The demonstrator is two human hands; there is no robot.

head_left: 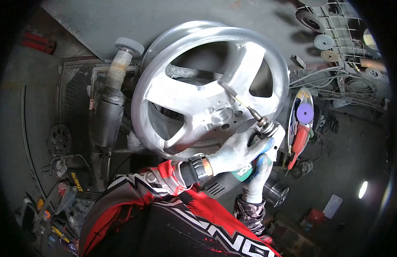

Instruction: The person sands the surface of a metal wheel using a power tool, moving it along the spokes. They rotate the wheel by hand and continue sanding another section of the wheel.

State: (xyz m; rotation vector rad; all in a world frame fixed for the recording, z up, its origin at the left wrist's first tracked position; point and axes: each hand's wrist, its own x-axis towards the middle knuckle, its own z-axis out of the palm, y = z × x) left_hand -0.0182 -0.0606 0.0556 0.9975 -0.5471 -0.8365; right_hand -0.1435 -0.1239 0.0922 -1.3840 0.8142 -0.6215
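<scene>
Dim edges, fisheye curvature, glare on metal.

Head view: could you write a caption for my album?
Gloved left hand and right hand hold a power tool by a shiny wheel.

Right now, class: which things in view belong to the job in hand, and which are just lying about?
In the job:
silver wheel
green power tool, held by left hand and right hand
its metal shaft

Apparently lying about:
red tool
purple disc
toothed disc
DeWalt-marked item
</scene>
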